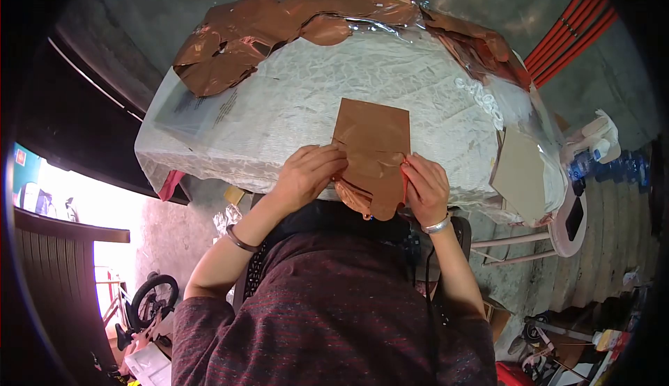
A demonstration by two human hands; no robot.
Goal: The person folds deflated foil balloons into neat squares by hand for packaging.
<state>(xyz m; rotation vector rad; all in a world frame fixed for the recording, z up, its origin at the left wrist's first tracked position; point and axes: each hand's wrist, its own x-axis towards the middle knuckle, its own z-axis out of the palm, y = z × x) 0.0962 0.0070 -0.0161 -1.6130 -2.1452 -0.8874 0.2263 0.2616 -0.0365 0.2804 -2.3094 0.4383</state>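
A flat brown rectangular card [376, 125] lies at the table's front edge, in the middle of the head view. Over its near part lies a copper-coloured foil balloon [369, 173], flat, its rounded end hanging past the edge toward my lap. My left hand [310, 171] pinches the foil's left side near a crosswise fold. On the opposite side, my right hand [425, 185] grips the foil's right edge between thumb and fingers, where a bit of red shows. Under the fingers, the exact grip points are hidden.
More flat copper foil balloons [244, 27] lie along the table's far edge, with others at far right [481, 44]. A grey card [519, 173] and white crumpled strip [481, 100] lie on the right. A white stool [568, 226] stands beside the table.
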